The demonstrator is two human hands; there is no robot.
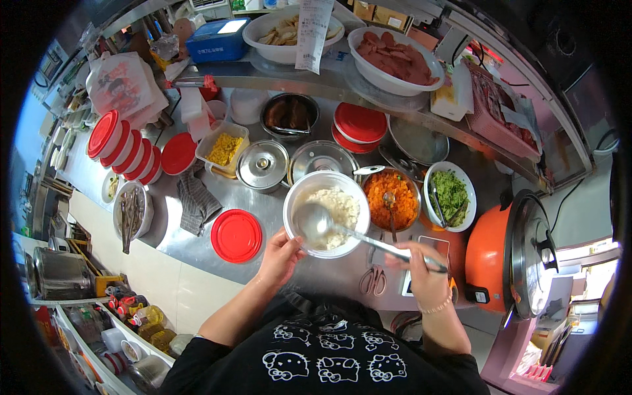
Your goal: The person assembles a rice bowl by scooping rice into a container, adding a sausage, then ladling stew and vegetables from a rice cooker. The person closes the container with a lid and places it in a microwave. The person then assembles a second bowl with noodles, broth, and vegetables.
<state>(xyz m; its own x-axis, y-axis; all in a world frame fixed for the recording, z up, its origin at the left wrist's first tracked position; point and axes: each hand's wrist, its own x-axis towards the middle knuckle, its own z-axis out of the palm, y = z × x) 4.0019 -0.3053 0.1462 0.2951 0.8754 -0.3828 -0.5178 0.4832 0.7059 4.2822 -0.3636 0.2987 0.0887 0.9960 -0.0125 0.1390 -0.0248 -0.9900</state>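
My left hand (283, 257) grips the near left rim of a round white plastic bowl (289, 205), held above the steel counter. White crumbly grains, looking like cooked rice (341, 205), lie in it. With my right hand (424, 266) I hold the long handle of a metal ladle (312, 221), its head inside the bowl on the left side of the grains. Left of the bowl, a red round lid (236, 236) lies flat. A container of chopped orange food, like carrot (382, 197), stands just right of the bowl. Scissors (373, 282) rest below the ladle handle.
Lidded steel pots (262, 164) stand behind the bowl. Shredded green vegetable (450, 194) fills a white bowl at right, near a large orange cooker (488, 253). Stacked red-lidded tubs (122, 146) and a grey cloth (197, 203) are at left. A steel shelf (276, 79) crosses the back.
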